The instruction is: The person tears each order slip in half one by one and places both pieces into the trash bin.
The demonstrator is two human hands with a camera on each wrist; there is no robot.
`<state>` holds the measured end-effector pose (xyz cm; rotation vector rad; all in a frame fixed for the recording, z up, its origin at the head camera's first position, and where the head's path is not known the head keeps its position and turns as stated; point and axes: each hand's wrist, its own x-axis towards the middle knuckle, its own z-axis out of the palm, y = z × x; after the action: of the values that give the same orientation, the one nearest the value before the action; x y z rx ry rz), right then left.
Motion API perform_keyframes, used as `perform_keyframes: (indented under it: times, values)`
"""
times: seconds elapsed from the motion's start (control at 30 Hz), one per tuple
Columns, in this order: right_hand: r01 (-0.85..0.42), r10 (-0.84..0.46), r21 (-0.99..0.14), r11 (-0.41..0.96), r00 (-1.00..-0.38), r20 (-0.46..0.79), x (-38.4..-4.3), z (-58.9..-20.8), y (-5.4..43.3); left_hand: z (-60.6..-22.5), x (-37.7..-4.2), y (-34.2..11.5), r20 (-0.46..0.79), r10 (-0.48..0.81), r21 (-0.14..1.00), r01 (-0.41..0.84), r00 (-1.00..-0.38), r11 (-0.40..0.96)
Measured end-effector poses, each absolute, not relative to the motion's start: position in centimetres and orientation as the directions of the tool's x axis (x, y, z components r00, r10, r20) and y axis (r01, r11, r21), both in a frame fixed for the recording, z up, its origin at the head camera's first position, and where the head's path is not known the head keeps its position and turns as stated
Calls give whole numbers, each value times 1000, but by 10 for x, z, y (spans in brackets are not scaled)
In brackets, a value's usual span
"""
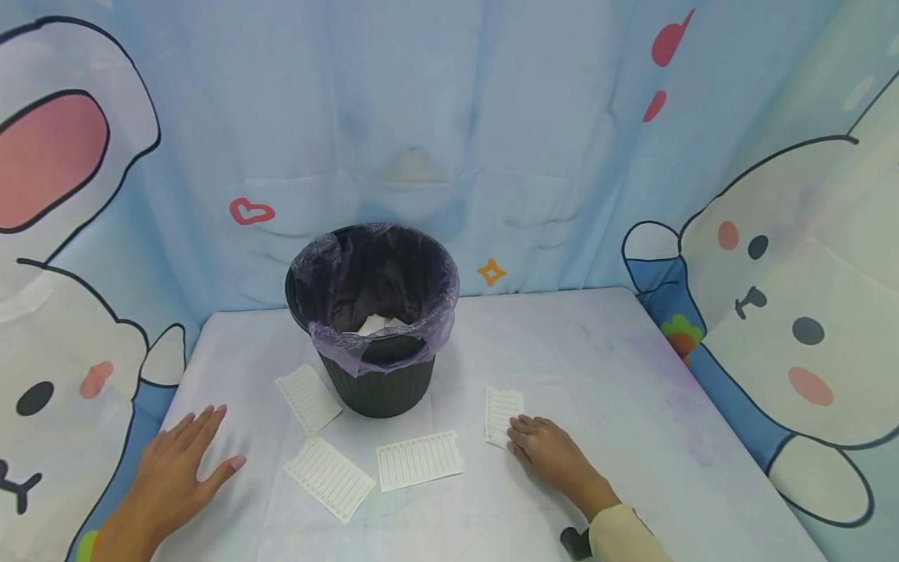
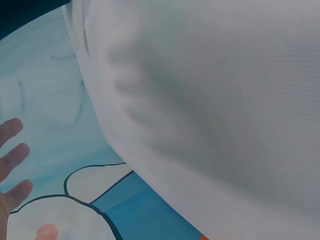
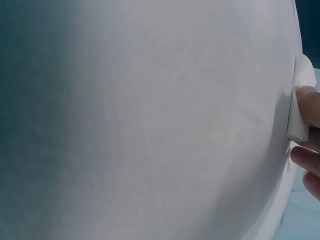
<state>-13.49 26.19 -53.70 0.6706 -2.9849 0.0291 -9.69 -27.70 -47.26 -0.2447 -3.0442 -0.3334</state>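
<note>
Two hands work over a single pale worktop (image 1: pixel 618 367) where four ruled paper slips (image 1: pixel 420 461) lie around one black bin (image 1: pixel 379 390) with a purple liner (image 1: pixel 351 350). The right hand (image 1: pixel 555 457) pinches the fourth slip (image 1: pixel 500 406), well right of the bin, its near edge curled between thumb and fingers. The left hand (image 1: pixel 172 476), fingers and thumb spread, holds nothing at the worktop's left side; whether it touches the surface cannot be told. Of the other three slips, two lie corner to corner left of the bin, and one lies in front of it.

White scraps (image 1: pixel 375 323) inside the bin are partly hidden by its rim and cannot be counted. Print on the slips is too small to read. The right hand covers part of its slip; the left wrist view cuts off most of the left hand.
</note>
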Motion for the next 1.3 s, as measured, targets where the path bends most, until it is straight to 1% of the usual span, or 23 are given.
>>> perform_keyframes:
  times: [0.17,0.37,0.53,0.67,0.9,1.1,1.23,1.3]
  values:
    - [-405,-401,-11,914,-909,118,-134,-535,258,-469,-96,-273,94,164,212,181,-982,960]
    - [-423,-418,7,906,-893,168,-131,-534,257,-464,-94,-263,116,188,217,209,-975,953]
    - [-452,-436,-8,892,-864,252,-131,-529,256,-458,-92,-247,232,249,208,298,-940,932]
    - [-506,-466,-40,862,-820,333,-132,-519,253,-453,-92,-231,347,331,176,407,-878,896]
    - [-641,-524,-164,750,-727,445,-130,-485,234,-440,-97,-193,465,493,102,598,-735,795]
    - [-728,-562,-279,627,-670,485,-120,-464,214,-431,-102,-162,536,603,59,738,-591,672]
    - [-775,-606,-356,522,-631,485,-113,-455,203,-428,-105,-142,570,647,38,802,-507,596]
    - [-785,-625,-382,487,-619,476,-109,-452,197,-427,-106,-134,575,666,20,822,-476,570]
